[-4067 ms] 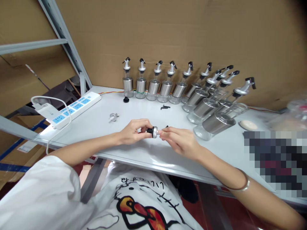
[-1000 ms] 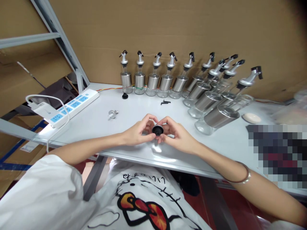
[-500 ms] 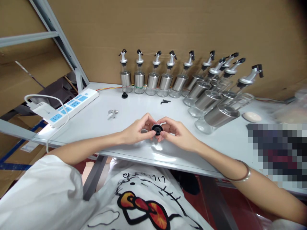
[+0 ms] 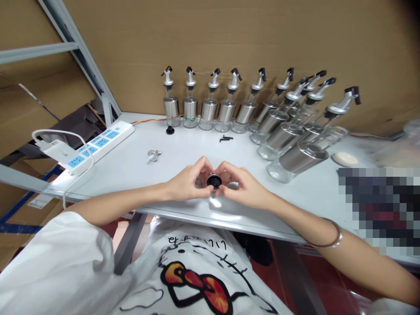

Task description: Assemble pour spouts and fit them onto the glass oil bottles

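Between both hands, just above the near part of the table, is a small round black stopper [image 4: 215, 181] with a pale rim. My left hand [image 4: 193, 180] pinches it from the left with thumb and fingers. From the right, my right hand [image 4: 238, 183] grips the same stopper the same way. Farther left on the table lies a silver pourer spout [image 4: 153, 155]. A second black stopper [image 4: 169, 130] rests near the leftmost bottle, and small black levers [image 4: 226, 138] lie beyond my hands.
Several glass and steel oil bottles [image 4: 208, 110] with pourer tops stand along the back and right. A white power strip [image 4: 98, 146] with a plugged-in cable lies at left. An off-white oval object [image 4: 344, 159] is at right, beside a blurred-out area. Cardboard [image 4: 229, 35] backs the table.
The black stopper has tilted between my fingers, so its narrower plug part now shows below the rim. My hands have otherwise stayed almost in place.
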Demonstrator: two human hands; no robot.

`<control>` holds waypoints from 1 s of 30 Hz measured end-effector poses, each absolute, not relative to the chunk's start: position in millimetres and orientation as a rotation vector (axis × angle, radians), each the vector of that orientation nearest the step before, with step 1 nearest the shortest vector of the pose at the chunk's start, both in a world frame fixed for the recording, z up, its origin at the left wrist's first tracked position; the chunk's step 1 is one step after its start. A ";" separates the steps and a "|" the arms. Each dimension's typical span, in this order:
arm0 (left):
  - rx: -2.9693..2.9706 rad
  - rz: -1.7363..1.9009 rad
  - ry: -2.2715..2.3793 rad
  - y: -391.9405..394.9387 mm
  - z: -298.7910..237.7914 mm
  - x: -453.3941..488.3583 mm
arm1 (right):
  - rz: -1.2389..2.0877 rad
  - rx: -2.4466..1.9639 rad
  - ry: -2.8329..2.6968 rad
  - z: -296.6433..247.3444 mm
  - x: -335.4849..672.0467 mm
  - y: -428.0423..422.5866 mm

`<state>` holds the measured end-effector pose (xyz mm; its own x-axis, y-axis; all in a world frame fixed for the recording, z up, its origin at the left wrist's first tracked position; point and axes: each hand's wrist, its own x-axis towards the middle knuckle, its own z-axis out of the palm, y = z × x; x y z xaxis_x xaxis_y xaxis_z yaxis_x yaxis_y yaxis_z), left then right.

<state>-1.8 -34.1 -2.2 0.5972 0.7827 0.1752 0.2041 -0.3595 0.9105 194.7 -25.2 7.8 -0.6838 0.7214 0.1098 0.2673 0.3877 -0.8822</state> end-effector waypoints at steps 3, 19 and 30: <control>1.926 0.723 0.869 -37.4 -0.7 0.0 | 1.140 -0.816 -2.249 7.5 194.2 -26.6; 2.320 0.787 0.955 -42.9 -3.7 3.3 | 0.913 -0.793 -2.407 7.0 193.3 -34.0; 2.220 0.914 0.936 -35.5 -8.5 -1.5 | 1.010 -0.819 -2.263 5.1 196.8 -24.9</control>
<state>-1.5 -35.5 -8.5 0.5243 0.7672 0.3695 0.3873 -0.6013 0.6989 196.8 -24.9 5.1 -0.6788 0.7026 0.2135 0.3106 0.5382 -0.7835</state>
